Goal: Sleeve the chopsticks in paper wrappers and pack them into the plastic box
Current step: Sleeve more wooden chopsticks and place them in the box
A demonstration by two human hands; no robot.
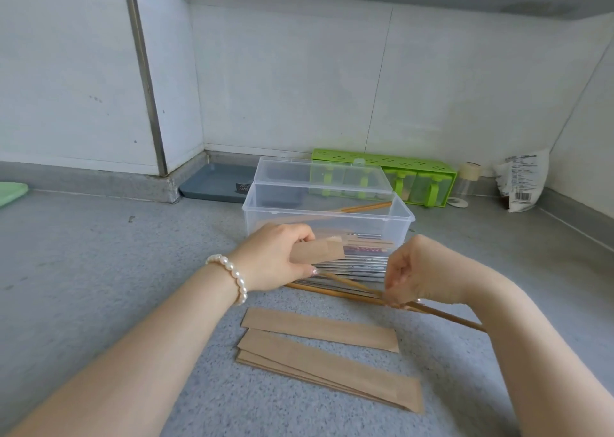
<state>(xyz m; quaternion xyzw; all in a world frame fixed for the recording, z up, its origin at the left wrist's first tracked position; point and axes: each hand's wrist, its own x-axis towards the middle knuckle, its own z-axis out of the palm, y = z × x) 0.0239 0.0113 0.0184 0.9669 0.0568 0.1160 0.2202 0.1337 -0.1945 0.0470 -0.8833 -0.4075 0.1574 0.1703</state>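
**Sleeving wooden chopsticks at a kitchen counter**

Grey speckled counter (pixel 99 270), bounded by white tiled walls. At centre stands the clear plastic box (pixel 327 219) with its lid raised — one wrapped pair leans inside. Behind it, a green condiment rack (pixel 398 170). In front of the box lie loose metal and wooden chopsticks (pixel 358 267); nearer the viewer, a fanned stack of brown paper wrappers (pixel 325 357). Left hand (pixel 275 260), a pearl bracelet (pixel 232 277) at the wrist, grips one paper wrapper (pixel 319 250) between thumb and curled fingers. Right hand (pixel 418 270) pinches a wooden pair (pixel 442 315) — tips pointing toward the wrapper.
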